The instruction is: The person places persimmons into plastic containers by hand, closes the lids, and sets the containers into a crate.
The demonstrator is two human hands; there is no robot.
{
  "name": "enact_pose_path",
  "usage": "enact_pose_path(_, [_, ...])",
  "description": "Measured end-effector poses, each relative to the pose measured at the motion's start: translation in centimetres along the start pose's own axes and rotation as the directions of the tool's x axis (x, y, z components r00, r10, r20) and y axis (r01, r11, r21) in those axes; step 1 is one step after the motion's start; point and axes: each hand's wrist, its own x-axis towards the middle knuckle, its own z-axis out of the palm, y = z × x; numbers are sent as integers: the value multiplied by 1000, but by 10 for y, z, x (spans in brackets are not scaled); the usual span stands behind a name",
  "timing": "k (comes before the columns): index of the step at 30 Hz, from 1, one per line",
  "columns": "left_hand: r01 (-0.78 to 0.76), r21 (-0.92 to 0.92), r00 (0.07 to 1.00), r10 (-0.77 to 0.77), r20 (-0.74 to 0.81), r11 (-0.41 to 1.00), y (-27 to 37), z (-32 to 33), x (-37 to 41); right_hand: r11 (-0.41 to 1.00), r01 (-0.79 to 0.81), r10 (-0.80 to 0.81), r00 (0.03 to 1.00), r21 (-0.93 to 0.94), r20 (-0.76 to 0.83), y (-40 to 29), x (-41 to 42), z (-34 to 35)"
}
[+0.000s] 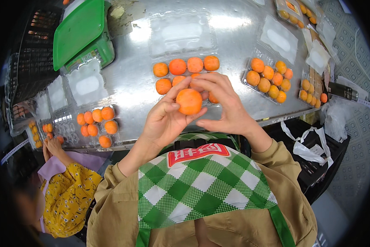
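My left hand [166, 119] holds an orange persimmon [189, 101] between its thumb and fingers, above the near edge of the metal table. Beside it my right hand [231, 106] is curved, its fingertips close to the fruit; whether they touch it I cannot tell. Behind both hands lies an open clear plastic clamshell [185, 56] with persimmons in rows, the nearer ones partly hidden by my fingers. Its lid [181, 32] is folded back, away from me.
Clamshells of persimmons stand at the left [94, 123] and right [266, 78]. A green plastic tub [80, 31] and black crates [33, 61] are at the far left. A co-worker in a yellow floral sleeve [69, 197] handles fruit at lower left. A black crate [314, 173] stands at right.
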Motion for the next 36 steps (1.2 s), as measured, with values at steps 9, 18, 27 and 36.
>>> enact_pose_path(9, [62, -168, 995, -48, 87, 984, -2, -8, -4, 996, 20, -20, 1000, 92, 2, -3, 9, 22])
enact_pose_path(18, [-193, 445, 969, 241, -55, 875, -11, -5, -6, 996, -61, 47, 981, -72, -189, -1, 8, 27])
enact_pose_path(27, [-228, 535, 944, 319, -83, 814, -16, -6, -4, 994, -10, -11, 981, -110, -194, 1, 6, 31])
enact_pose_path(36, [-154, 246, 975, 188, -121, 957, -6, -10, -7, 996, -84, 81, 987, -13, -142, 1, 4, 32])
